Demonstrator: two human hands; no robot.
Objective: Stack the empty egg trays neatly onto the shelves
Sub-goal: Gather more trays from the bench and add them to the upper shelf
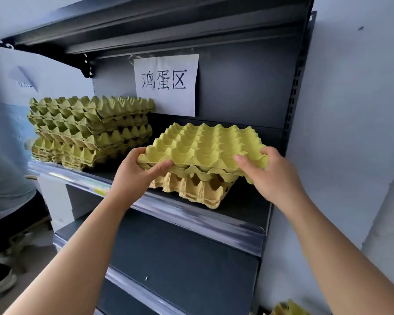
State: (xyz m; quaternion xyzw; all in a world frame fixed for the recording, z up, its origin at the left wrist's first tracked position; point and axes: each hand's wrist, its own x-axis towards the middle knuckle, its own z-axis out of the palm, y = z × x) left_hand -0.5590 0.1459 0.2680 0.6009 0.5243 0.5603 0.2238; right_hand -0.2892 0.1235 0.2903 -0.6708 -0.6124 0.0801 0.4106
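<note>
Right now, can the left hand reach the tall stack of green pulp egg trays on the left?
Probably, once free: the left hand grips the held yellow-green pulp tray, yet only bare dark shelf lies between it and that stack.

We see a white paper sign (166, 84) hand-lettered 鸡蛋区, taped up at its top edge. At far left stands a blurred person in a grey top (5, 178), with what may be a pale shoe (2, 283) below. A white wall (355, 110) rises at right.

Green egg tray (205, 146) level atop tan stack (196, 189); taller stack (89, 128) left.
</note>
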